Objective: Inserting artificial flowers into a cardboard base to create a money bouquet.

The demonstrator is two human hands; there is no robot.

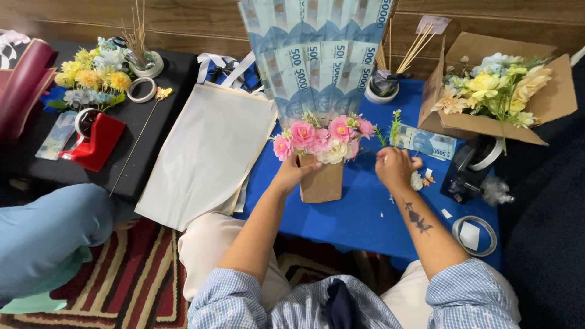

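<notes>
My left hand (294, 172) grips the top edge of a small brown paper box (323, 183) standing on the blue table (365, 213). Pink and cream artificial flowers (320, 137) fill the box, and a fan of blue banknotes (317, 55) rises behind them. My right hand (396, 167) is closed over small pieces on the table just right of the box, beside a green sprig (395, 125). A loose banknote (426, 142) lies beyond that hand.
A cardboard box of yellow and white flowers (499, 88) sits at the right, with a black tape dispenser (466, 170) and a tape roll (475, 234) near it. A white bag (207, 152) lies left. A black table (152, 116) holds flowers and a red dispenser (94, 146).
</notes>
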